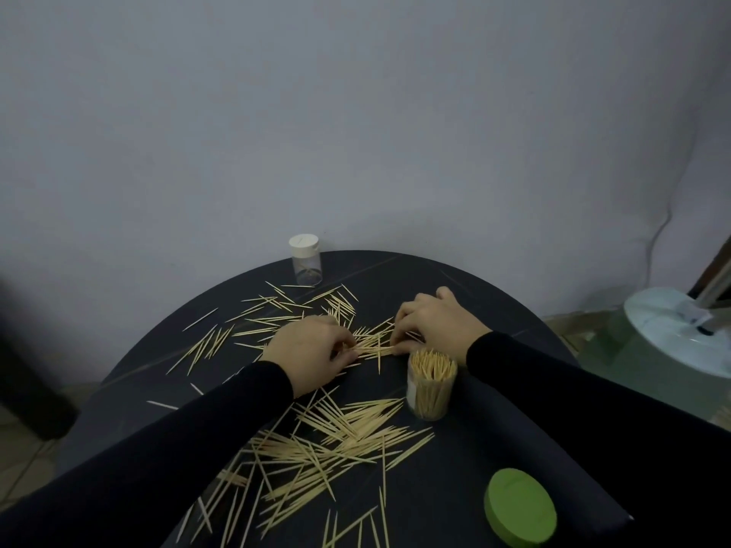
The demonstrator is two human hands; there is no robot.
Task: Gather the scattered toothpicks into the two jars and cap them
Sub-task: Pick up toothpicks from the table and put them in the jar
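Note:
Toothpicks (pixel 340 433) lie scattered across a round black table (pixel 494 294). An open clear jar (pixel 431 383) stands packed with upright toothpicks, just right of centre. A second clear jar (pixel 305 259) with a white cap stands at the table's far edge, nearly empty. A green lid (pixel 520 508) lies near the front right. My left hand (pixel 312 352) and my right hand (pixel 439 322) meet over a small bundle of toothpicks (pixel 374 346) in the middle, each pinching one end of it with curled fingers.
A white round fan base (pixel 672 330) sits on the floor to the right of the table. A pale wall rises behind. A dark object (pixel 27 373) stands at the left on the tiled floor.

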